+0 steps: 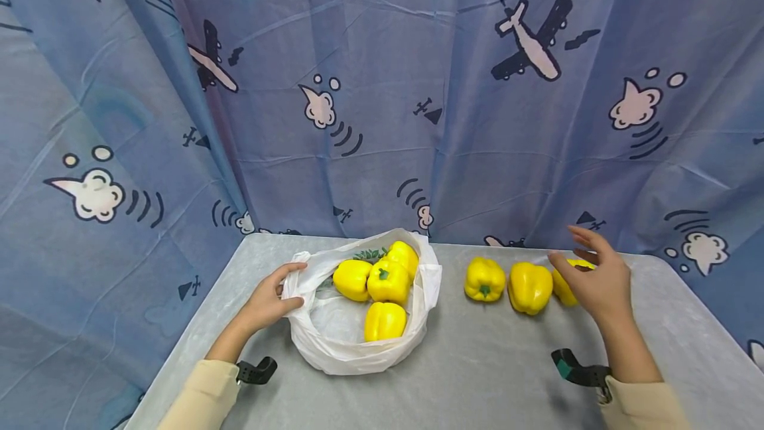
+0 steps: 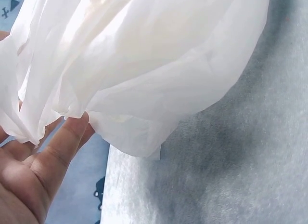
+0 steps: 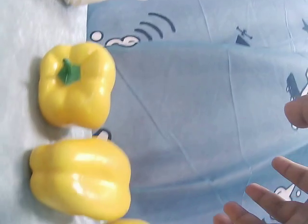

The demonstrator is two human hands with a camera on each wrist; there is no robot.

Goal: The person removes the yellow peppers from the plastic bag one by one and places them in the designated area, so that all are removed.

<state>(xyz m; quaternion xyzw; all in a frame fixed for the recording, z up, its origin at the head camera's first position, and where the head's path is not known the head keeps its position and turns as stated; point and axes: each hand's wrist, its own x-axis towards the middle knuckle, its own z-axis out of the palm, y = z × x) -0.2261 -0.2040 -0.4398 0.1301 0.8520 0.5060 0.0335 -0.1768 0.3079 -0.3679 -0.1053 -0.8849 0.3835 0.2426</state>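
A white plastic bag [image 1: 358, 358] stands with its mouth spread wide on the table, and several yellow bell peppers [image 1: 389, 282] lie inside it. My left hand [image 1: 270, 298] holds the bag's left rim; in the left wrist view its fingers [image 2: 65, 144] are at the gathered plastic, partly hidden by it. To the right of the bag, three yellow bell peppers sit in a row: one with its green stem showing [image 1: 485, 279], a middle one [image 1: 530, 288] and a right one [image 1: 564, 289]. Over the right one hovers my right hand [image 1: 603, 281], fingers spread and holding nothing; it partly covers that pepper.
Under everything is a grey table [image 1: 477, 377]. Behind its far edge hangs a blue curtain [image 1: 370, 184] printed with planes and clouds, which also runs down the left side. Each wrist wears a dark strap mount, such as the left one [image 1: 258, 371].
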